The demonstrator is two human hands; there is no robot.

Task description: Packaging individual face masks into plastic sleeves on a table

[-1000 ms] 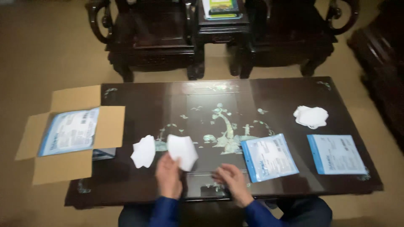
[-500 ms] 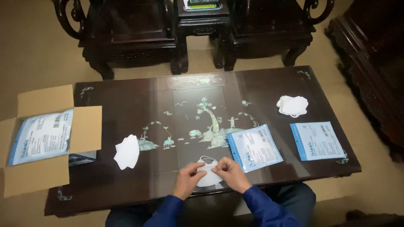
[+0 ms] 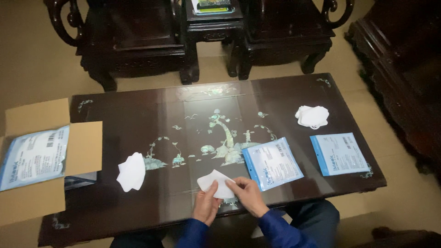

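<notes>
Dark lacquered wood with a pale inlaid tree scene forms the worktop (image 3: 138, 115), which fills the middle of the head view. At its 6 o'clock edge both hands meet on a white folded mask (image 3: 215, 182). The left hand (image 3: 205, 206) has a narrow grip closed on the mask's near edge, and the right hand (image 3: 248, 196) pinches its right end; the fingertips lie flat over the cloth, so how much of the mask lies beneath them cannot be told. Both blue sleeves are cut off by the lower frame.

At 9 o'clock from the hands, well apart, lies a second white mask (image 3: 131, 171). Farther toward 9 o'clock an open cardboard box (image 3: 82, 147) overhangs the worktop's end, its left side cut off by the frame; a blue-edged packet (image 3: 32, 157) lies across its opening and hides what is inside. Just beside the right hand, at 2 o'clock, rests a flat blue-bordered pouch (image 3: 273, 163), with another pouch (image 3: 339, 153) near it at 3 o'clock. A small stack of white masks (image 3: 313, 116) sits toward 2 o'clock; its count is unclear. Dark carved chairs (image 3: 133, 41) at 12 o'clock are cropped at the top.
</notes>
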